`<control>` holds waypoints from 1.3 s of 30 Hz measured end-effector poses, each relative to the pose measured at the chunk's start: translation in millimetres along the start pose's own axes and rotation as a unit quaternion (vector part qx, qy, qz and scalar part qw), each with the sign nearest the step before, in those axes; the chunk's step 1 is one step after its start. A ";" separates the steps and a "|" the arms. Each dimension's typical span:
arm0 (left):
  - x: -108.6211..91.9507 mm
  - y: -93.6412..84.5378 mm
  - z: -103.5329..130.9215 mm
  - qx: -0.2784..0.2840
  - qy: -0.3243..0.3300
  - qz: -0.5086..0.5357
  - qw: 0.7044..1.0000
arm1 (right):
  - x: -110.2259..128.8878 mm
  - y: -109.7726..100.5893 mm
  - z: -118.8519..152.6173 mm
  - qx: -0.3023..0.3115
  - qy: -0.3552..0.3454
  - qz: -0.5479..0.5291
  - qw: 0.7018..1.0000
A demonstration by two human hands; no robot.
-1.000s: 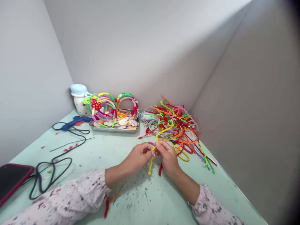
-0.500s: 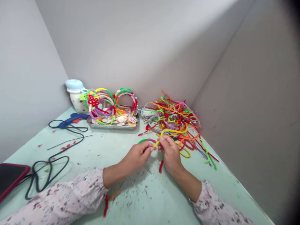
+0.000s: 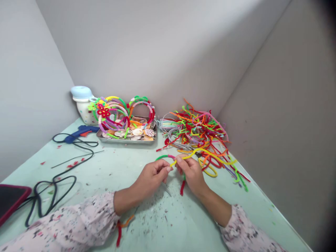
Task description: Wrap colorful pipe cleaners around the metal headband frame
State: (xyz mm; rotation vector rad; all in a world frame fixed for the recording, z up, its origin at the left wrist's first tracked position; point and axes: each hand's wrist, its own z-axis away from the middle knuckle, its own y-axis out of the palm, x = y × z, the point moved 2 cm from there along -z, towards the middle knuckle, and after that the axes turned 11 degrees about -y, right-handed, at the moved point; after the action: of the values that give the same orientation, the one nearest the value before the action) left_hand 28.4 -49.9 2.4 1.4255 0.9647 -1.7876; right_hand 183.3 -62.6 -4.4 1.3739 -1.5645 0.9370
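A yellow pipe cleaner (image 3: 207, 151) runs between my hands above the table. My left hand (image 3: 153, 178) pinches its near end, fingers closed. Beside it my right hand (image 3: 191, 175) grips the same strand between thumb and fingers, and the long free part stretches away to the right in a gentle wave. Behind and below the hands lies a partly wrapped hoop (image 3: 163, 156) with green and pink sections; most of it is hidden. Under my right hand a short red end (image 3: 182, 188) with some green shows, perhaps part of that hoop.
A metal tray (image 3: 126, 141) of seashells with colourful wrapped headbands (image 3: 112, 115) stands at the back. Right of it is a heap of pipe cleaners (image 3: 196, 126). At left are a white cup (image 3: 85, 110), a blue glue gun (image 3: 81, 132), its black cord (image 3: 56, 182) and a phone (image 3: 13, 201).
The yellow pipe cleaner's free part has swung out and straightened toward the right; before, it curled back above my right hand. Both hands keep their pinch, close together.
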 end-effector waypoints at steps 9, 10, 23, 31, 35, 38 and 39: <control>6.3 -2.0 0.4 -0.020 -0.036 -0.010 0.999 | -10.2 -8.2 -1.1 -0.069 0.015 0.031 0.997; 7.4 -1.7 0.0 -0.020 -0.038 -0.010 0.999 | -10.7 -8.4 -1.1 -0.073 0.017 0.028 0.997; 2.5 1.1 2.2 -0.037 -0.057 -0.011 0.998 | -10.9 -8.9 -1.3 -0.113 -0.001 0.011 0.993; 1.7 2.7 0.2 0.038 -0.104 0.080 0.991 | -21.6 -9.3 -3.2 -0.134 0.041 -0.082 0.987; 1.4 4.1 -2.4 0.072 -0.127 0.128 0.981 | -23.6 -10.0 -5.4 -0.138 0.052 -0.099 0.984; 1.8 5.4 -1.9 0.073 -0.111 0.143 0.981 | -22.2 -9.0 -5.9 -0.118 0.052 -0.099 0.987; 2.2 5.9 -1.3 0.070 -0.103 0.142 0.982 | -21.2 -8.2 -5.7 -0.102 0.047 -0.098 0.989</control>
State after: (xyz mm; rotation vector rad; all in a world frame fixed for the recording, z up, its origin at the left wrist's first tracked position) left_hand 33.5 -51.9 -0.8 1.3531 0.5106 -1.7701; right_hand 193.3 -50.5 -21.9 1.2924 -1.3846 0.6915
